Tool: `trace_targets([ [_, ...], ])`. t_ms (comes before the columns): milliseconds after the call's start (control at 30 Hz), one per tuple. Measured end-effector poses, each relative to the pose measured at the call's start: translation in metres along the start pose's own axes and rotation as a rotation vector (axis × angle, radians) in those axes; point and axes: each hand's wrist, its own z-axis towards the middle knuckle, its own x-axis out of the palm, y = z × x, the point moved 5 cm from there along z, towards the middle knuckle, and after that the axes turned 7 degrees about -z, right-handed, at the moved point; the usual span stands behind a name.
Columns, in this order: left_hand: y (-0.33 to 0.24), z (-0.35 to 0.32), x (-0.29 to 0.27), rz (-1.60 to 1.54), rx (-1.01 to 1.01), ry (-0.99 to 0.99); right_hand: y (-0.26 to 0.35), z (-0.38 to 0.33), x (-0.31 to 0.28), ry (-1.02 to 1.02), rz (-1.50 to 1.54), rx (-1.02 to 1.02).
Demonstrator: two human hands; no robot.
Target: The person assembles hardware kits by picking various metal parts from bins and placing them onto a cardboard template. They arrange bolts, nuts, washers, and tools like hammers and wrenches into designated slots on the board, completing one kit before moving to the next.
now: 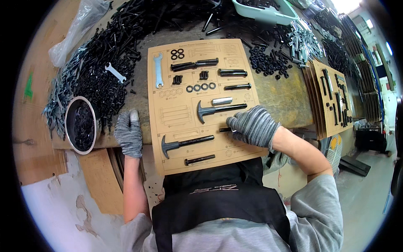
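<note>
In front of me a brown cardboard sheet (184, 151) with printed outlines overhangs the table edge and carries hardware. My right hand (254, 127), in a grey knit glove, is closed at its lower right, fingers around a black bolt (225, 129) lying low against the sheet. Just above are a black T-shaped puller piece (218, 110) and a silver sleeve (222, 101). A second T-shaped piece (184, 145) and a black bolt (200, 160) lie lower left. A wrench (158, 70) lies upper left. My gloved left hand (129, 133) is closed beside the sheet; its contents are hidden.
Loose black bolts (105, 88) heap at left, with another wrench (115, 73) on top and a round metal bowl (68, 126) nearby. Black nuts (266, 63), silver parts (304, 40) and a pale green basin (264, 17) stand farther back. Several filled cardboard sheets (321, 122) lean at right.
</note>
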Motion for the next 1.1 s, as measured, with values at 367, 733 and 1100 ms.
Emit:
trace_targets([
  [367,-0.014,0.000,-0.002,0.042,0.053,-0.024,0.071,0.058,-0.030,-0.215,0.164,-0.113],
  [733,-0.013,-0.001,0.002,0.044,0.127,-0.019,0.078,0.060,-0.014,-0.281,0.013,-0.105],
  [1100,-0.066,0.009,-0.002,-0.412,-0.126,0.249,-0.017,-0.054,0.004,-0.378,0.311,0.290],
])
